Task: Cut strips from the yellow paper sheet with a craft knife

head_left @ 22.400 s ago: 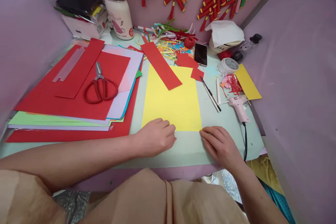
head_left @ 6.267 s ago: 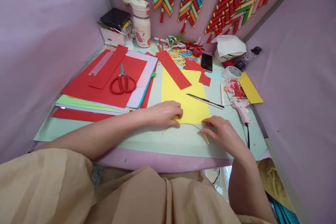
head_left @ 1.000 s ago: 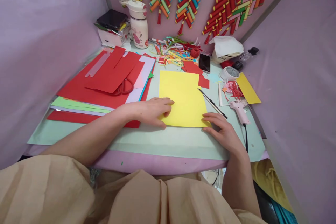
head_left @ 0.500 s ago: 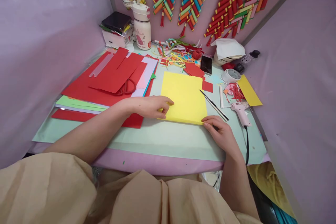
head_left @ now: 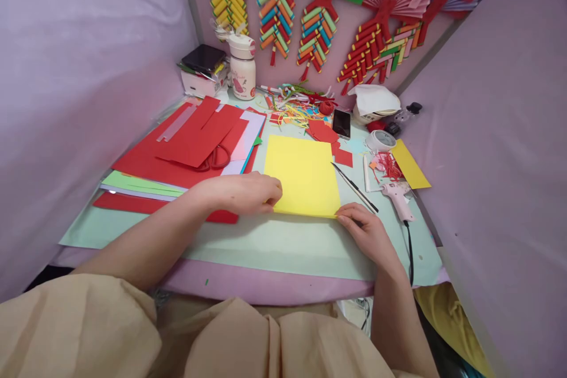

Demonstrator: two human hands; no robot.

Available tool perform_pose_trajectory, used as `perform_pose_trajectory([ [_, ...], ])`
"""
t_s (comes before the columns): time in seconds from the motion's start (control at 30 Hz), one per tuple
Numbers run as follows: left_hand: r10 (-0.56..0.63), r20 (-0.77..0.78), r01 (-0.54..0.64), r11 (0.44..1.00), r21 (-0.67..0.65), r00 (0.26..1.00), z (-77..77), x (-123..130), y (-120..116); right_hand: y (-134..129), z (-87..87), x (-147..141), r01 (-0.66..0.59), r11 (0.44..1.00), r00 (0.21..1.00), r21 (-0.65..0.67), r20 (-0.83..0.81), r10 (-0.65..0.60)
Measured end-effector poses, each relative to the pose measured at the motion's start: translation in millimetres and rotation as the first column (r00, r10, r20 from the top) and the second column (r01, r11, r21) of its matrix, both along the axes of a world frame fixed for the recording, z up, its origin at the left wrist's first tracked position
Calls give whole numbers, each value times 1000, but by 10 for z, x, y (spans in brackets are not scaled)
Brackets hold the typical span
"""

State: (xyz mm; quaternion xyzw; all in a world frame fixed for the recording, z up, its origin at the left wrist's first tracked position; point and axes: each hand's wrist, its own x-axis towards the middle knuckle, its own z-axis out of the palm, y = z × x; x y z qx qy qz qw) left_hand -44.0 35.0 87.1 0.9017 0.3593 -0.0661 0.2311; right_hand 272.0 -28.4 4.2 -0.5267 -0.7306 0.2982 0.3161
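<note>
A yellow sheet of paper [head_left: 302, 174] lies on the pale green table cover, with a narrow fold along its near edge. At its near left corner my left hand [head_left: 259, 192] has its fingers curled in and pressed on the paper. Thumb and fingers of my right hand [head_left: 361, 225] pinch the near right corner. A thin black-and-silver craft knife or pen [head_left: 355, 188] rests just right of the sheet; which of the two I cannot tell.
Red sheets [head_left: 195, 136] and scissors [head_left: 218, 157] lie left. Behind are a white bottle [head_left: 243, 71], paper scraps [head_left: 295, 111] and a phone [head_left: 341, 123]. To the right are a tape roll [head_left: 381, 140], a glue gun [head_left: 398, 201] and yellow paper [head_left: 411, 164].
The view has tilted up, showing more of the hanging fans. My left hand's fingers have curled in at the paper's corner; my right hand stays at the other corner.
</note>
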Motion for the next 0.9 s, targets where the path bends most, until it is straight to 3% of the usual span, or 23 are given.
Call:
perform_pose_trajectory([
  [0.07, -71, -58, 69, 997, -40, 996, 40, 1, -92, -52, 63, -23, -39, 998, 999, -40, -14, 38],
  [0.13, -55, -106, 54, 998, -15, 993, 26, 42, -193, -101, 95, -38, -64, 995, 998, -72, -27, 62],
  [0.33, 42, -63, -29, 980, 199, 997, -268, 327, -413, -191, -12, 9, -32, 998, 999, -58, -9, 31],
  [0.6, 108, -66, -98, 985, 139, 992, -405, 504, -370, -247, -84, 10, 36, 999, 999, -13, 6, -36],
  [0.9, 115, 42, -118, 987, 109, 993, -521, 454, -320, -243, -50, -21, 30, 998, 999, -55, 28, -29],
])
